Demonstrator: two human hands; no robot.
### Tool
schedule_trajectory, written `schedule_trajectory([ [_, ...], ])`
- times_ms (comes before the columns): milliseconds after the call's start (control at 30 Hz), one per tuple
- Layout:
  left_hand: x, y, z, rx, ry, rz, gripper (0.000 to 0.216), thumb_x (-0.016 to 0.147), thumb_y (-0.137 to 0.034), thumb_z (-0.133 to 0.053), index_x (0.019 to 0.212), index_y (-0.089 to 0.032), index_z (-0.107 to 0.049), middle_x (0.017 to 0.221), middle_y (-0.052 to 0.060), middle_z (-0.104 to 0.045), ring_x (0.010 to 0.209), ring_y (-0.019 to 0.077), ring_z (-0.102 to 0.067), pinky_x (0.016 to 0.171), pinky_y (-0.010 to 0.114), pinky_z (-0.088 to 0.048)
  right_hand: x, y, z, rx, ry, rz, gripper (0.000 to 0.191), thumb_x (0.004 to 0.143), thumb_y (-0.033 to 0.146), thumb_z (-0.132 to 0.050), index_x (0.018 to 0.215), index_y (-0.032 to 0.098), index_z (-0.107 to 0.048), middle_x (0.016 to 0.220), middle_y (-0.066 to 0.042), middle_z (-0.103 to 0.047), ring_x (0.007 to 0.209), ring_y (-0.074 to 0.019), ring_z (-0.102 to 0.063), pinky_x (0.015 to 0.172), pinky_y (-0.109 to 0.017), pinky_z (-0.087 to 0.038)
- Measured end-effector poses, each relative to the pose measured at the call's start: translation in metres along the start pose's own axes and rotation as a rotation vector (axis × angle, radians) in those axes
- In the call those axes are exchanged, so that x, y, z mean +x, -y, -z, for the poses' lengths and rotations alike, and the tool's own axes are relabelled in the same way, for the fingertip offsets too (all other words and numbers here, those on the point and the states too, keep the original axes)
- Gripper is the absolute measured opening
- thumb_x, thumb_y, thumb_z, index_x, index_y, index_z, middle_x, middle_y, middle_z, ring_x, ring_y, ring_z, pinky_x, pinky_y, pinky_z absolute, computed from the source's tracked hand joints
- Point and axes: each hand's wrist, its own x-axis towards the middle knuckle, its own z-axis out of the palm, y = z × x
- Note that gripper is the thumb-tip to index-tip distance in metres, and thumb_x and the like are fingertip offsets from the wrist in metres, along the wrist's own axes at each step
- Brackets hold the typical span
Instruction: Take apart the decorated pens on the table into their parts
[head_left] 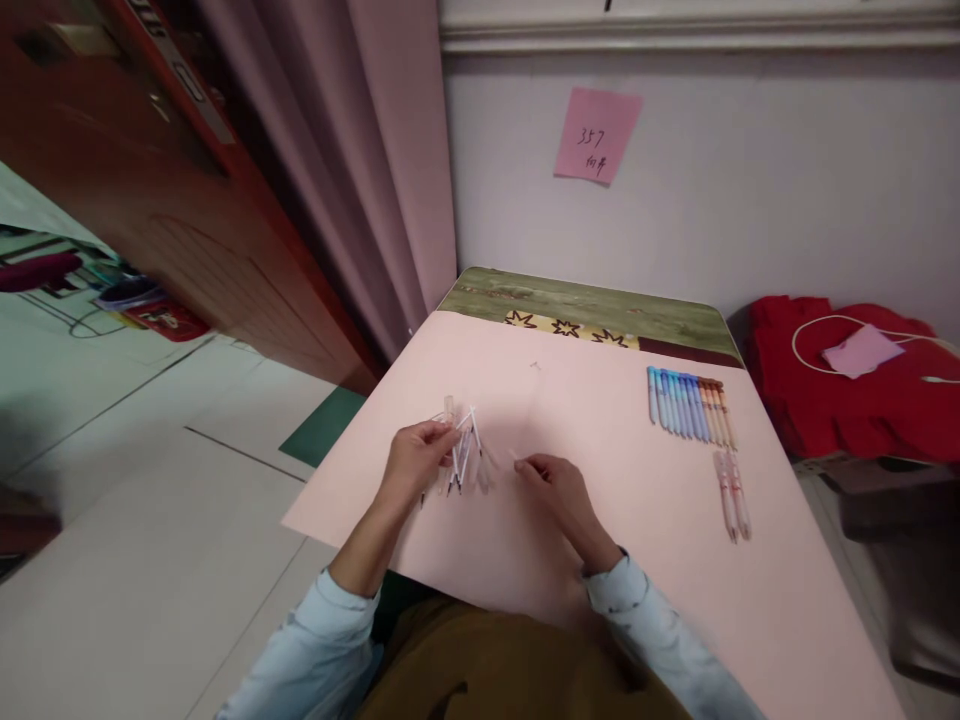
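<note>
My left hand (415, 455) is closed in a pinch on a thin white pen refill at the edge of a small pile of refills and clear pen barrels (465, 452) lying on the pink sheet (600, 560). My right hand (553, 482) rests on the sheet just right of the pile, fingers curled and pinched together on something too small to make out. A row of several assembled blue and orange pens (688, 404) lies at the far right of the sheet. Two pinkish pens (733, 494) lie below that row.
The pink sheet covers a small table whose green patterned top (585, 300) shows at the back. A pink sticky note (596, 134) hangs on the wall. Red cloth with a white cable (847, 385) lies to the right. Curtain (360, 170) and wooden door (150, 170) stand left.
</note>
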Motion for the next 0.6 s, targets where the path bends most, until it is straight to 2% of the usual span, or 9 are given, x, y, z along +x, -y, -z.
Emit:
schedule_trajectory([
  [67, -0.001, 0.003, -0.009, 0.102, 0.044, -0.026, 0.028, 0.06, -0.042, -0.08, 0.069, -0.016, -0.073, 0.061, 0.002, -0.064, 0.05, 0.0134, -0.054, 0.051, 0.026, -0.043, 0.009, 0.0, -0.004, -0.066, -0.049, 0.048, 0.027, 0.087, 0.042, -0.059, 0.083, 0.021, -0.076, 0.077, -0.005, -0.07, 0.071, -0.0198, -0.061, 0.064, -0.03, -0.04],
  [167, -0.001, 0.005, -0.014, 0.214, 0.024, -0.087, 0.026, 0.061, -0.042, -0.078, 0.071, -0.018, -0.075, 0.067, 0.003, -0.068, 0.054, 0.0146, -0.056, 0.054, 0.026, -0.041, 0.016, 0.0, -0.014, -0.091, -0.057, 0.102, 0.022, 0.085, 0.037, -0.063, 0.094, 0.021, -0.076, 0.085, -0.007, -0.071, 0.075, -0.0207, -0.062, 0.071, -0.032, -0.042],
  [300, 0.005, 0.004, 0.009, 0.269, -0.049, -0.111, 0.032, 0.063, -0.048, -0.076, 0.077, -0.019, -0.076, 0.069, 0.004, -0.07, 0.058, 0.0166, -0.057, 0.057, 0.027, -0.039, 0.015, -0.008, -0.02, -0.013, -0.09, 0.138, 0.022, 0.084, 0.032, -0.063, 0.1, 0.021, -0.074, 0.094, -0.007, -0.071, 0.081, -0.0206, -0.062, 0.077, -0.033, -0.046],
  [433, 0.003, 0.005, 0.034, 0.644, -0.079, -0.12, 0.03, 0.071, -0.05, -0.07, 0.074, -0.021, -0.073, 0.064, 0.003, -0.067, 0.062, 0.0191, -0.057, 0.058, 0.027, -0.034, 0.01, -0.014, -0.016, 0.086, -0.082, 0.096, 0.024, 0.084, 0.036, -0.063, 0.1, 0.021, -0.073, 0.094, -0.007, -0.072, 0.083, -0.0216, -0.063, 0.078, -0.035, -0.048],
  [500, -0.003, 0.006, 0.035, 0.836, -0.063, -0.115, 0.026, 0.074, -0.048, -0.067, 0.076, -0.023, -0.073, 0.071, 0.003, -0.07, 0.067, 0.021, -0.06, 0.059, 0.028, -0.033, 0.007, -0.015, -0.011, 0.124, -0.063, 0.066, 0.026, 0.084, 0.04, -0.063, 0.098, 0.021, -0.074, 0.093, -0.007, -0.073, 0.082, -0.0217, -0.064, 0.076, -0.035, -0.049],
  [600, -0.014, 0.006, 0.027, 0.965, -0.007, -0.118, 0.021, 0.079, -0.043, -0.062, 0.085, -0.025, -0.072, 0.082, 0.004, -0.073, 0.075, 0.023, -0.064, 0.061, 0.028, -0.032, 0.0, -0.02, 0.004, 0.205, -0.029, 0.02, 0.033, 0.084, 0.047, -0.062, 0.097, 0.02, -0.075, 0.084, -0.006, -0.073, 0.071, -0.0201, -0.063, 0.066, -0.033, -0.048],
])
